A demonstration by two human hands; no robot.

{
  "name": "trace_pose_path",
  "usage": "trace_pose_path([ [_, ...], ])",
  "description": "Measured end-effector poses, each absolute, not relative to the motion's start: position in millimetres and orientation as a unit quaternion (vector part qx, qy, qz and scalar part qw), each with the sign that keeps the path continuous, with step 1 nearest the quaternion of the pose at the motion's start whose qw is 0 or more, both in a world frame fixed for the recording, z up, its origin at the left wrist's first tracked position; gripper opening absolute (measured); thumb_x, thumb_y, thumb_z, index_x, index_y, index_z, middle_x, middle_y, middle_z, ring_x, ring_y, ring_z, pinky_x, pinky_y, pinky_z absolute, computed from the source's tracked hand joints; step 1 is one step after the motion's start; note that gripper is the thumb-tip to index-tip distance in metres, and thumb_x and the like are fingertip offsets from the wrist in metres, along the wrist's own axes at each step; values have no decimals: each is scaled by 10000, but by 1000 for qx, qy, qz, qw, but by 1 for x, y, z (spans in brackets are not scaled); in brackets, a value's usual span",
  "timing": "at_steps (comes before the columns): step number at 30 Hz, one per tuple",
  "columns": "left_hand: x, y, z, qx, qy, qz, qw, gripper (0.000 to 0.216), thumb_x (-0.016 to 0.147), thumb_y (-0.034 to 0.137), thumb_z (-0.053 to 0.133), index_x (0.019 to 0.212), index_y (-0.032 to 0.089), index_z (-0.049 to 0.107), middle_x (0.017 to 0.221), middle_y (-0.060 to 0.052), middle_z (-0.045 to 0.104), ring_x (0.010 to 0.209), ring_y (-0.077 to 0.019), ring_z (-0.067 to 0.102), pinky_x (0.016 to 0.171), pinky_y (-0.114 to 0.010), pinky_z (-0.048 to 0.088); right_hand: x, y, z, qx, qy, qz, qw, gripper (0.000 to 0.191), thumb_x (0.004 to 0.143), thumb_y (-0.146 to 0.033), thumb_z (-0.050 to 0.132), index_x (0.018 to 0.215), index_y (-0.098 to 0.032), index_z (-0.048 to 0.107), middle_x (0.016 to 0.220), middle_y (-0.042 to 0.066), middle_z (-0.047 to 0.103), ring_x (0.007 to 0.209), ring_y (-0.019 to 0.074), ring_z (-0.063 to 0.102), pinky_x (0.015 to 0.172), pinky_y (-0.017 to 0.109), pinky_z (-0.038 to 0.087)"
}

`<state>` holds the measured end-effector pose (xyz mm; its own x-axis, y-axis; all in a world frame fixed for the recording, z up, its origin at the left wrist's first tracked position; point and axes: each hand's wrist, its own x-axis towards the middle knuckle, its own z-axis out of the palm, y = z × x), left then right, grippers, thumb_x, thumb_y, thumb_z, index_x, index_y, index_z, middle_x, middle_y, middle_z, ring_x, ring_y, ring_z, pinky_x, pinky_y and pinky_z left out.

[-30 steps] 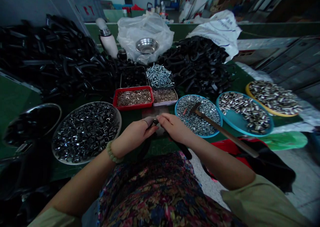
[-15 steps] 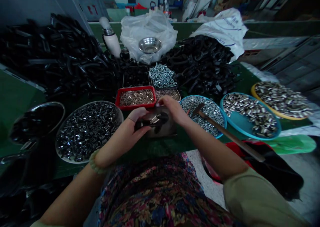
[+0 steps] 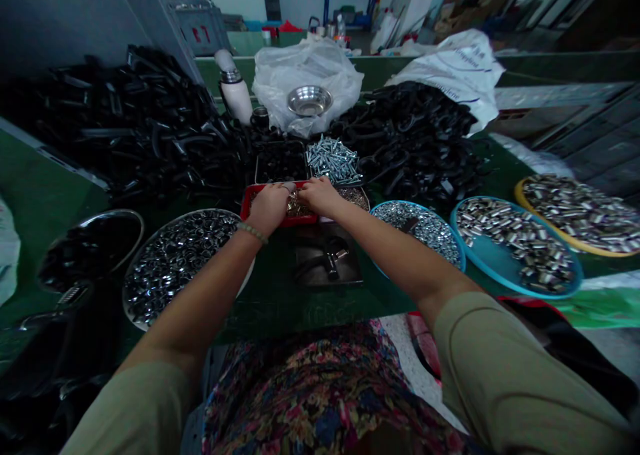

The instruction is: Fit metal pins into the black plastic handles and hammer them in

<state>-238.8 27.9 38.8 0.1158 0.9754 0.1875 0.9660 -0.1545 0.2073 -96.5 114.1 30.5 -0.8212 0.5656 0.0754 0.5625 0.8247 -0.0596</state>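
Both hands reach into a red tray (image 3: 245, 207) of small brass-coloured pins (image 3: 296, 205). My left hand (image 3: 271, 207) bends over the tray's left half, its fingers curled down into the pins. Beside it, my right hand (image 3: 320, 196) has its fingers drawn together over the right half. What either set of fingertips pinches is hidden. Nearer to me, a black handle-like part with a coil spring (image 3: 332, 263) lies on a flat metal plate (image 3: 353, 278), touched by neither hand.
Behind the red tray are a tray of bluish screws (image 3: 334, 160) and a tray of black pieces (image 3: 281, 163). A round tray of shiny rings (image 3: 185, 258) stands left. Blue trays (image 3: 505, 278) of metal parts stand right, with a hammer (image 3: 411, 225) partly behind my right arm.
Both hands have left the black part with the spring and moved forward to the red tray. The part now lies on the metal plate. The view has shifted slightly.
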Motion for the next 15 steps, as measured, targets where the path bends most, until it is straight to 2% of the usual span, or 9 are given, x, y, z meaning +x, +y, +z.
trace_pose_path([
  [2,-250,54,35,759,641,105,31,346,866,132,413,1129,146,638,1047,-137,678,1009,-251,596,927,-347,423,-83,108,35,-320,-940,76,92,236,926,-200,460,985,-152,683,1033,126,691,1006,253,545,872,403,330],
  [5,-251,68,24,762,640,92,39,320,853,158,438,1075,162,669,964,-130,699,932,-263,626,877,-354,443,-46,84,38,-337,-887,238,209,242,906,-198,483,1107,-179,618,1021,69,695,931,194,600,852,337,394],
  [8,-250,64,14,738,667,102,30,275,855,234,478,1022,158,683,914,-128,701,871,-266,633,835,-355,454,0,48,29,-366,-815,375,249,176,899,-263,505,1018,-206,622,902,17,696,857,172,626,812,316,437],
  [11,-253,60,9,719,682,132,30,276,866,320,500,1004,163,681,868,-123,695,860,-264,626,821,-356,450,33,21,12,-412,-796,379,229,144,886,-298,535,884,-199,639,862,23,677,843,178,614,810,326,436],
  [15,-253,57,9,692,686,215,60,266,862,319,530,1030,168,670,881,-125,677,895,-280,621,837,-381,433,43,12,-5,-443,-812,309,220,138,884,-267,546,836,-182,644,863,46,666,866,185,597,858,343,412],
])
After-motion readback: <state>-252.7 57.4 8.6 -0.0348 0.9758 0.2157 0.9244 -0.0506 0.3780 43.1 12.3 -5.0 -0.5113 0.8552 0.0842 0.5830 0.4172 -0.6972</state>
